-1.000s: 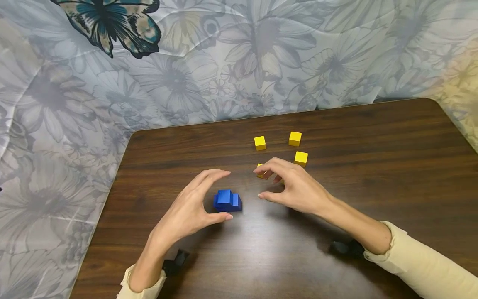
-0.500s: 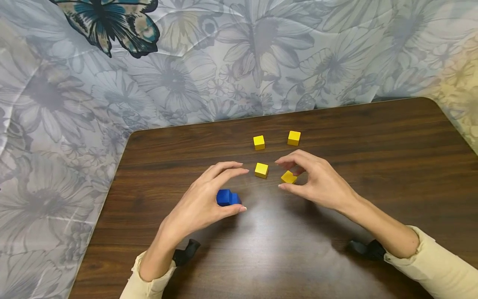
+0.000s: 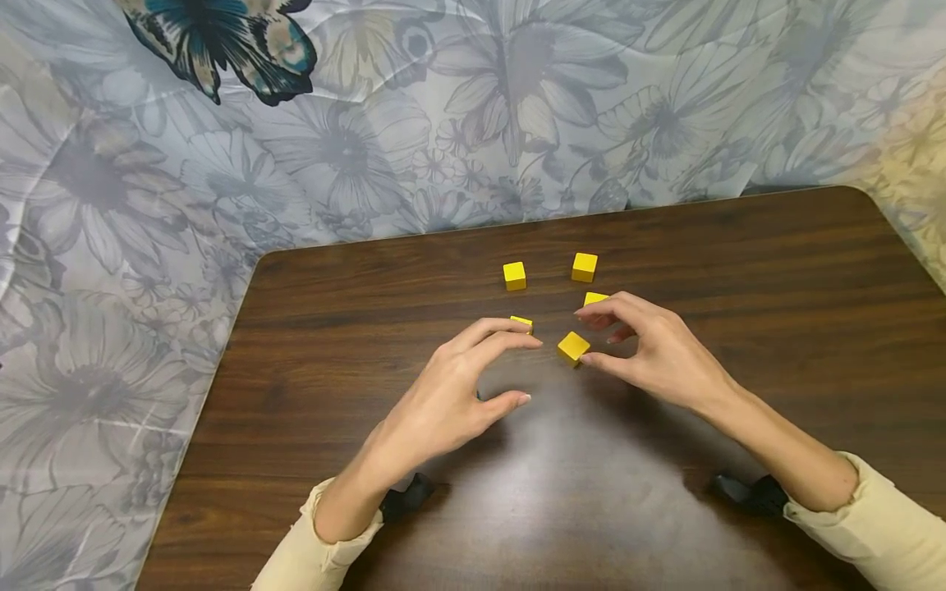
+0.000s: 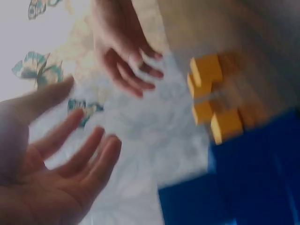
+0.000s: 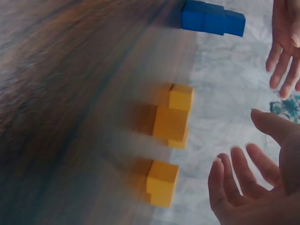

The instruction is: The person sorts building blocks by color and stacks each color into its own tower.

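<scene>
My left hand (image 3: pixel 451 398), fingers spread from the thumb, hovers over the table and holds nothing. Under it the stacked blue cubes (image 5: pixel 204 18) are almost wholly hidden in the head view; both wrist views show them. My right hand (image 3: pixel 661 357) also holds nothing, its fingers loosely bent above the yellow cubes. The nearest yellow cube (image 3: pixel 572 348) sits turned at an angle beside the right thumb, which overlaps its corner in the head view. Behind the right fingertips is another yellow cube (image 3: pixel 595 298), partly covered. Left fingers overlap a yellow cube (image 3: pixel 524 322).
Farther back on the dark wooden table (image 3: pixel 355 287) stand two more yellow cubes, one on the left (image 3: pixel 514 277) and one on the right (image 3: pixel 585 268). A floral cloth with butterflies (image 3: pixel 473 148) hangs behind the table's far edge.
My left hand has moved right, passing over the blue cubes and covering them in the head view. My right hand has shifted right, uncovering the angled yellow cube.
</scene>
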Demonstrator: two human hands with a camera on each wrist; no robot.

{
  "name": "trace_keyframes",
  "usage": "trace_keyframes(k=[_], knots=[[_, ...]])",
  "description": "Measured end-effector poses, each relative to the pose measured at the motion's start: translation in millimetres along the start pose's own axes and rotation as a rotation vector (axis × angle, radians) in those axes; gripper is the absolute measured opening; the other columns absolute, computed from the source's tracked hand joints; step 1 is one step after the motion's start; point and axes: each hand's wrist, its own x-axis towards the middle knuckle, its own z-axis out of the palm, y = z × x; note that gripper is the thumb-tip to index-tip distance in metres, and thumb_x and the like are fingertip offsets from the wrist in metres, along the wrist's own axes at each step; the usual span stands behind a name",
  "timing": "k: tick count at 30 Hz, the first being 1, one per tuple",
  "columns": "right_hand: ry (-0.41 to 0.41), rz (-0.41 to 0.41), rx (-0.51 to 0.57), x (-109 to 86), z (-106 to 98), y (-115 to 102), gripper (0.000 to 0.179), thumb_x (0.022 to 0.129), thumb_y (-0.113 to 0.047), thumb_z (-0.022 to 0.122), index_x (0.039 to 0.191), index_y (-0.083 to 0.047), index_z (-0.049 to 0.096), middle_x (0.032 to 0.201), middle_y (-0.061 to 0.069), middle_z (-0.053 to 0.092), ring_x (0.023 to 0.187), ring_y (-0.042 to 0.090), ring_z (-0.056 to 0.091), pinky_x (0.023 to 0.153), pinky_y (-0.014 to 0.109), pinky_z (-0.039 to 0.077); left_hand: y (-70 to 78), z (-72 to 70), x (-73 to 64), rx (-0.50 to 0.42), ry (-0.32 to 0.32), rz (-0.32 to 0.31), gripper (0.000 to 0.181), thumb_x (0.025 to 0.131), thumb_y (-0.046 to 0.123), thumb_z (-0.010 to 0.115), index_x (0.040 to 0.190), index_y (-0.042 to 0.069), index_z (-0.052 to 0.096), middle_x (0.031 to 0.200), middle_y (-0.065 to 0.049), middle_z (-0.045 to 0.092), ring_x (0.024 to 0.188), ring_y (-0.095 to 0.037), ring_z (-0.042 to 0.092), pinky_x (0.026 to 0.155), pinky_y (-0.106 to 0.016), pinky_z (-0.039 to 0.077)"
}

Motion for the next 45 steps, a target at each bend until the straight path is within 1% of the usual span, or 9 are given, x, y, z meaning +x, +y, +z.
trace_keyframes(k=[5, 12, 19, 23, 26, 30, 34, 39, 45], knots=[[0.009, 0.022, -0.013, -3.9, -3, 6, 0.052, 0.072, -0.005, 0.089, 0.118, -0.014, 0.066, 0.111, -0.003, 0.067, 0.097, 0.014, 0.064, 0.075, 0.022, 0.053, 7.2, 18.0, 8.5, -0.003, -0.021, -0.054, 0.054, 0.084, 0.012, 0.082, 0.132, 0.014, 0.058, 0.137, 0.003, 0.053, 0.127, -0.009, 0.050, 0.102, -0.024, 0.043], [0.016, 0.030, -0.025, -6.6, -5, 13, 0.051, 0.072, -0.004, 0.088, 0.117, -0.012, 0.067, 0.110, -0.006, 0.066, 0.096, 0.014, 0.063, 0.075, 0.021, 0.052, 8.6, 34.3, 14.9, 0.006, -0.017, -0.101, 0.064, 0.084, 0.013, 0.081, 0.140, 0.014, 0.049, 0.138, 0.003, 0.051, 0.115, -0.010, 0.054, 0.092, -0.020, 0.046], [0.007, 0.035, -0.039, -6.5, -4, 19, 0.048, 0.072, -0.003, 0.088, 0.115, -0.009, 0.067, 0.108, 0.000, 0.068, 0.096, 0.013, 0.064, 0.074, 0.025, 0.055, 4.7, 52.0, 22.1, 0.028, -0.016, -0.127, 0.061, 0.085, 0.016, 0.081, 0.138, 0.013, 0.051, 0.138, 0.001, 0.050, 0.119, -0.011, 0.053, 0.093, -0.021, 0.046], [0.000, 0.042, -0.035, -6.4, -3, 20, 0.047, 0.072, -0.002, 0.088, 0.115, -0.008, 0.067, 0.106, 0.000, 0.068, 0.095, 0.015, 0.064, 0.075, 0.025, 0.055, -1.3, 59.6, 24.4, 0.043, -0.040, -0.158, 0.059, 0.086, 0.017, 0.080, 0.138, 0.014, 0.053, 0.138, 0.002, 0.051, 0.122, -0.011, 0.052, 0.098, -0.021, 0.044], [-0.020, 0.045, -0.041, -5.9, -2, 22, 0.047, 0.073, -0.003, 0.087, 0.116, -0.008, 0.067, 0.106, 0.001, 0.069, 0.093, 0.016, 0.065, 0.075, 0.023, 0.054, -6.1, 65.0, 26.4, 0.048, -0.071, -0.189, 0.059, 0.086, 0.018, 0.080, 0.139, 0.014, 0.053, 0.138, 0.003, 0.052, 0.125, -0.011, 0.051, 0.102, -0.025, 0.043], [-0.062, 0.053, -0.037, -3.8, 0, 27, 0.048, 0.075, -0.003, 0.086, 0.119, -0.008, 0.066, 0.108, 0.004, 0.070, 0.088, 0.017, 0.067, 0.075, 0.024, 0.054, -9.4, 71.8, 29.7, 0.057, -0.120, -0.262, 0.063, 0.086, 0.022, 0.080, 0.141, 0.015, 0.051, 0.140, 0.003, 0.050, 0.128, -0.013, 0.049, 0.105, -0.031, 0.042], [-0.097, 0.086, -0.018, -2.2, 2, 29, 0.047, 0.077, -0.003, 0.085, 0.120, -0.007, 0.066, 0.109, 0.004, 0.070, 0.088, 0.016, 0.067, 0.076, 0.029, 0.056, -12.5, 77.1, 33.1, 0.047, -0.156, -0.324, 0.065, 0.087, 0.024, 0.079, 0.144, 0.014, 0.049, 0.143, 0.001, 0.047, 0.119, -0.014, 0.052, 0.099, -0.027, 0.045], [-0.145, 0.110, -0.007, 0.1, 4, 31, 0.046, 0.079, -0.004, 0.084, 0.121, -0.006, 0.066, 0.110, 0.005, 0.070, 0.088, 0.015, 0.067, 0.075, 0.032, 0.056, -17.3, 81.7, 33.8, -0.006, -0.155, -0.366, 0.062, 0.092, 0.023, 0.073, 0.146, 0.010, 0.045, 0.141, -0.004, 0.048, 0.104, -0.015, 0.056, 0.085, -0.020, 0.047], [-0.187, 0.152, -0.009, 1.2, 9, 32, 0.045, 0.079, -0.005, 0.083, 0.120, -0.004, 0.066, 0.110, 0.007, 0.070, 0.087, 0.016, 0.068, 0.075, 0.032, 0.057, -22.2, 86.3, 34.9, -0.002, -0.142, -0.388, 0.055, 0.100, 0.022, 0.062, 0.149, 0.007, 0.041, 0.142, -0.008, 0.049, 0.118, -0.017, 0.054, 0.096, -0.026, 0.047]])
